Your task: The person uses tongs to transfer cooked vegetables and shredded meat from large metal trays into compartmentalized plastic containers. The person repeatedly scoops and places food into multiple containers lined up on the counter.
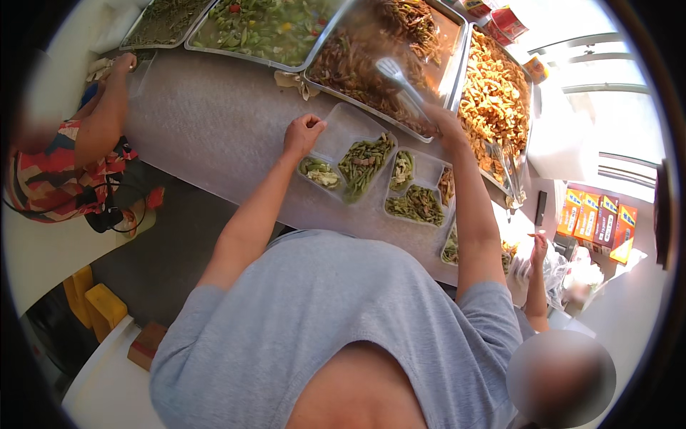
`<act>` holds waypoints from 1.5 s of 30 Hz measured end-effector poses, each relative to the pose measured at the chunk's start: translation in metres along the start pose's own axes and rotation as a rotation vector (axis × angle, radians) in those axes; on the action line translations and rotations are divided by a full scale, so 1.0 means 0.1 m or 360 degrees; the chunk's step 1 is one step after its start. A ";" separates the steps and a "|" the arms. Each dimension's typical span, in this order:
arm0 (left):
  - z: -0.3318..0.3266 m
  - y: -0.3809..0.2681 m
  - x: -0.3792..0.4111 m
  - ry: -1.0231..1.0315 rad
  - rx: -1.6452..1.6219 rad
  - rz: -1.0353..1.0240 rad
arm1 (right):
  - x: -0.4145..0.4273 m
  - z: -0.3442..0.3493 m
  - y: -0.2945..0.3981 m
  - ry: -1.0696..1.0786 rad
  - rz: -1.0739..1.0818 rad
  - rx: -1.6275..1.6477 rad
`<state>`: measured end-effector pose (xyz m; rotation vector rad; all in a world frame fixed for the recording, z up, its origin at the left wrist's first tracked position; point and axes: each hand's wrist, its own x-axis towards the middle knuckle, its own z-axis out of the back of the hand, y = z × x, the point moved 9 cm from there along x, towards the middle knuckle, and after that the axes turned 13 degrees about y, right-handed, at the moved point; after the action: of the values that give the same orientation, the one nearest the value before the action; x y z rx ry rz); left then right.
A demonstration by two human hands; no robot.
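Observation:
My right hand (446,126) grips metal serving tongs (410,91), their slotted head over a large metal pan (453,40) of brown shredded food. My left hand (304,135) has its fingers curled together at the left rim of a clear plastic compartment tray (335,120); I cannot tell whether it pinches the rim. Green bean pieces (364,163) fill one compartment of that tray, and a pale green dish with egg-like pieces (320,172) lies in another. Its upper compartment holds no food. A second compartment tray (429,161) stands to the right, with food in three sections.
Food pans (292,67) line the counter's far side. Tongs (506,171) lie in the orange-brown food pan (528,115). A third tray (447,257) sits partly behind my right arm. Co-workers' arms (102,120) (537,284) are at both sides. Boxes (595,222) stand right.

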<state>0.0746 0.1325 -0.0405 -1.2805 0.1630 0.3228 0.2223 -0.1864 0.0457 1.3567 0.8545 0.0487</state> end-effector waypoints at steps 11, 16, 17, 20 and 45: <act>-0.07 -0.04 0.19 -0.0067 0.0040 -0.0028 | -0.64 -0.21 0.44 0.0212 0.0176 -0.0526; -0.10 -0.03 0.22 -0.0025 0.0068 -0.0008 | -0.70 -0.51 0.49 0.0105 0.0314 -0.1415; -0.11 -0.04 0.22 -0.0011 0.0076 -0.0008 | -0.70 -0.60 0.51 0.0048 0.0412 -0.1673; -0.11 0.00 0.22 -0.0008 0.0079 -0.0020 | -0.71 -0.99 0.56 0.0074 0.0430 -0.2212; -0.14 -0.11 0.20 0.0043 0.0099 -0.0121 | -0.56 0.06 0.53 -0.0238 -0.0016 -0.2062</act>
<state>0.0974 0.1192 -0.0402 -1.2269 0.1458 0.2337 0.2093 -0.2049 0.1197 0.1299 0.5001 0.4128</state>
